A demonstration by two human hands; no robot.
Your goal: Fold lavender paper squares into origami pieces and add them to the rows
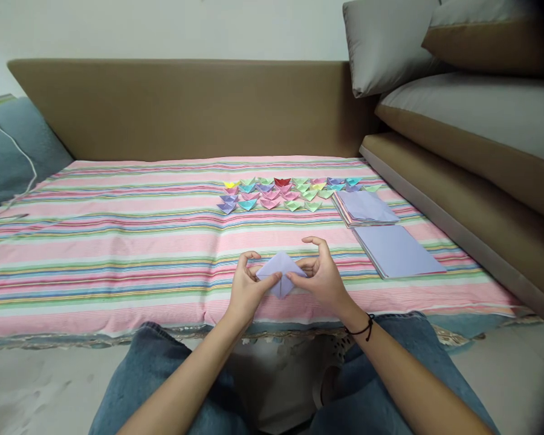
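Observation:
A lavender sheet of origami paper [281, 263], folded into a small diamond with a crease down its lower middle, is held above the front part of the striped cloth. My left hand [249, 284] pinches its left side, thumb on top and index finger curled above. On the opposite side my right hand [324, 279] grips it the same way, its index finger raised and bent. Both thumbs press close to the centre crease. The fingers beneath the paper are partly hidden.
Several rows of small coloured paper boats [269, 204] stand farther back on the striped cloth [95, 254]. Right of them lie a stack of creased paper [367, 206] and a stack of flat lavender sheets [399, 251]. Grey-brown cushions [476, 121] pile up at the right.

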